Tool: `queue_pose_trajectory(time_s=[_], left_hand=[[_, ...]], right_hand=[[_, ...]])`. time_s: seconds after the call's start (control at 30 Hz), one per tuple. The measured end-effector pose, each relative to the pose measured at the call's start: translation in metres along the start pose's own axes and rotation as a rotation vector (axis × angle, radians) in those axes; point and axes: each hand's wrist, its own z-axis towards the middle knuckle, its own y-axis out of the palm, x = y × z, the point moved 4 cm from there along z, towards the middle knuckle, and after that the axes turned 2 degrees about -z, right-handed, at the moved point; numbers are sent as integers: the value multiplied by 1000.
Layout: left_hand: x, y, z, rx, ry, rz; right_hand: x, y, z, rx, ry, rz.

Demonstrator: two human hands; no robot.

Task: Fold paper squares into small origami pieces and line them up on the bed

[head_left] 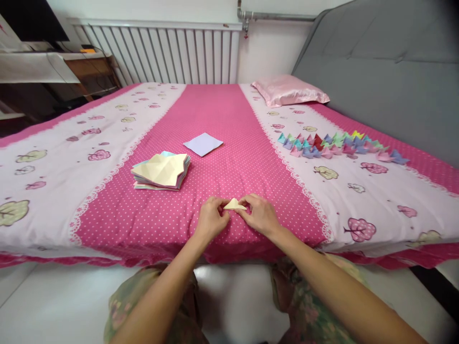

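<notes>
A small cream-coloured folded paper (234,204) with a peaked top is held between my two hands just above the bed's front part. My left hand (212,217) pinches its left corner between thumb and fingers. On the other side my right hand (260,214) grips the right corner the same way. Beyond them lies a flat lilac square of paper (203,144). To the left sits a stack of creased paper squares (161,170), cream on top with other pastel colours beneath.
Rows of small folded paper figures (333,145) in several colours stand on the right of the pink bedspread (218,110). A pink pillow (289,91) rests at the back right, beside a grey backrest (390,71). Behind the bed is a white radiator (161,52).
</notes>
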Motion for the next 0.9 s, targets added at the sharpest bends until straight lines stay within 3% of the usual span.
queue_pose_trajectory(time_s=[0.27,0.53,0.77,0.9], left_hand=[[-5,6,2,-33,-25,-152],[-12,19,4,35,-130,-452],[-7,25,11,10,-142,-547],[2,24,12,22,-151,-510]], right_hand=[[2,0,2,-36,12,-1],[3,-4,5,-48,70,126],[10,-4,7,-53,157,264],[7,-4,4,-19,101,157]])
